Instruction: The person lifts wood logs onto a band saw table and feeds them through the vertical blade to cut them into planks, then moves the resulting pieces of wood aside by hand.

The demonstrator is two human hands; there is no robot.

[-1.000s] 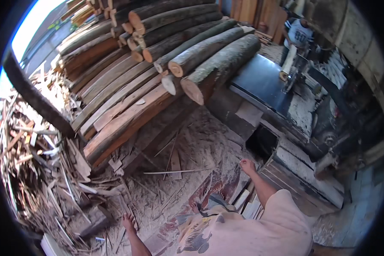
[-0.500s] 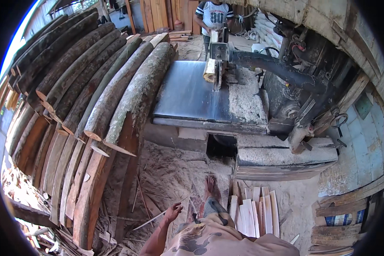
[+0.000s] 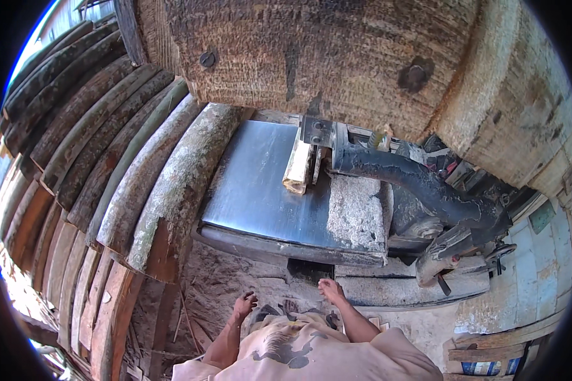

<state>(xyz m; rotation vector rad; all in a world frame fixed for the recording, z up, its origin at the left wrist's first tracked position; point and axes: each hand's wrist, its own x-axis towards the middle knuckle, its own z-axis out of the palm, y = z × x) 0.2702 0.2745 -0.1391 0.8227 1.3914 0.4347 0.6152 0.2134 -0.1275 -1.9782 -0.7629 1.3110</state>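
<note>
My left hand (image 3: 245, 305) is held out in front of my body with its fingers loosely apart and nothing in it. To its right, my right hand (image 3: 331, 291) reaches toward the front edge of a saw's metal table (image 3: 254, 190), fingers slightly bent and holding nothing. Neither hand touches the table. On the table lies a squared piece of timber (image 3: 297, 170) with its cut end facing me, beside the saw's metal blade guide (image 3: 316, 132). Its far end is hidden behind a wooden beam.
A thick bolted wooden beam (image 3: 324, 57) crosses overhead, close by. Stacked bark-covered logs (image 3: 165, 171) fill the left side. A curved dark machine arm (image 3: 400, 166) spans the right. Sawdust (image 3: 356, 213) covers the table's right part, and boards (image 3: 489, 355) lie at lower right.
My view has moved forward toward the saw, and the overhead beam now hides the other person. My right hand has come into sight. The timber has come nearer along the table.
</note>
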